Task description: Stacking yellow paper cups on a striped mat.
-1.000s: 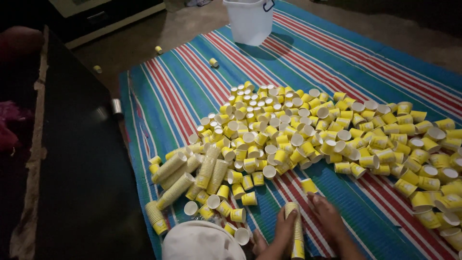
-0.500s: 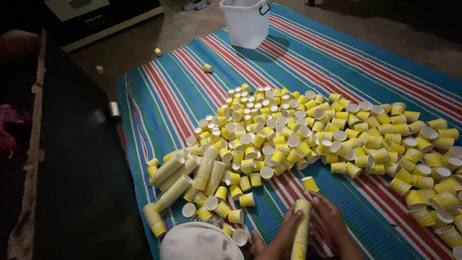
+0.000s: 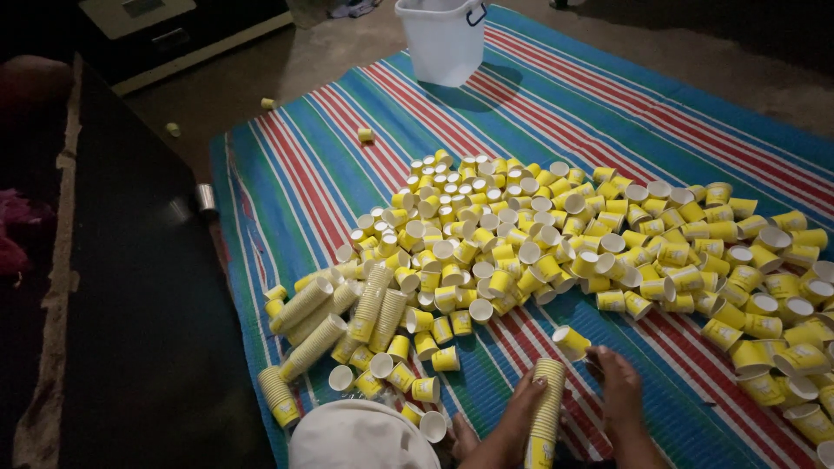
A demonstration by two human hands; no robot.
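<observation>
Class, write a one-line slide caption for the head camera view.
Left hand holds a stack of yellow paper cups; right hand reaches a loose cup on striped mat.

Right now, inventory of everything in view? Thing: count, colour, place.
Loose small paper cups: too many to count, yellow with white insides, heaped across the mat's middle and right.
Nested cup stacks lying flat: about seven, yellow, left of the heap.
Stray cups: three, yellow, one on the mat's far part, two on the floor beyond.
Striped woven mat: one, red, blue, green and white, on the floor.
Plastic bucket: one, white, far end of the mat.
White rounded object: one, bottom edge; kind unclear.
Dark furniture: left side.
Left hand: grips an upright yellow cup stack.
Right hand: fingertips at a single yellow cup.
</observation>
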